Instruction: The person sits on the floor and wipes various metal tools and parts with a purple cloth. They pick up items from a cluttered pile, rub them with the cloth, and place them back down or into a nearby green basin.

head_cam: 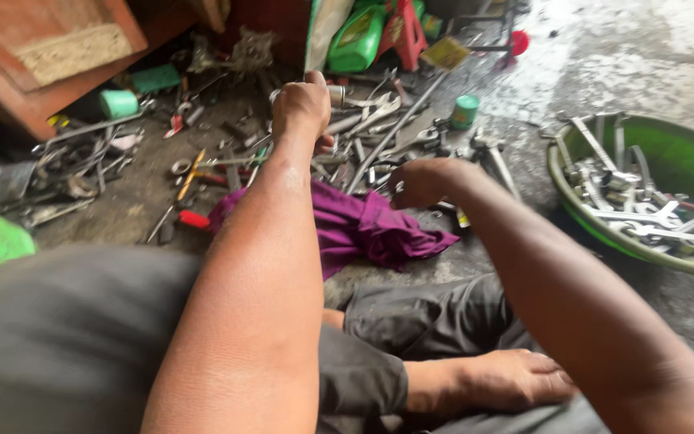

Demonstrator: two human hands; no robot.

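The left hand (302, 104) is closed in a fist around a short metal socket (335, 95), whose silvery end sticks out of the fist toward the right, its long axis roughly level and pointing across at the tool pile (379, 128). The right hand (421, 182) hangs nearer the person, just right of the purple rag (363, 229). Its fingers curl down and away from the camera, so I cannot tell whether they grip anything or how far they are open.

From the rag outward: the socket lies beyond its far edge, up and a little left, so the left hand already has it, while the right hand sits between the rag and the pile, well apart from the socket. A long rod (399, 124) runs diagonally through the pile, just right of the socket. Far right of the rag stands a green basin (668, 161) full of spanners.
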